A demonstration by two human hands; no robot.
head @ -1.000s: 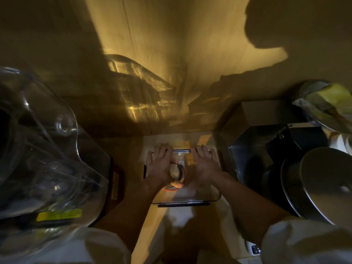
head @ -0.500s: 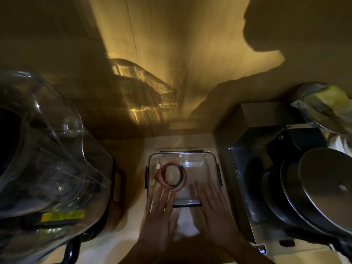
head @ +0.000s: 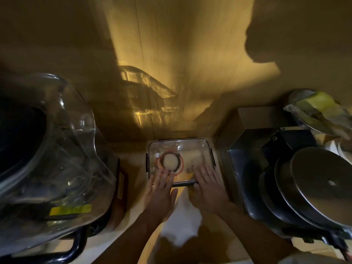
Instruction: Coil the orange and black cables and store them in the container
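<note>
A clear square plastic container [head: 198,147] with dark side clips sits on the pale bench [head: 133,168] by the wall. Inside, at its left, the orange cable [head: 181,164] and the black cable [head: 178,159] lie coiled together in one ring. The left hand [head: 159,189] and right hand [head: 207,184] lie flat and released, fingers spread over the container's near edge, gripping nothing. A yellow label [head: 70,210] on the big clear jug [head: 57,149] is unreadable.

Left hand [head: 161,191] and right hand [head: 208,189] lie flat, palms down, fingers straight and pointing far, side by side, forearms bare
</note>
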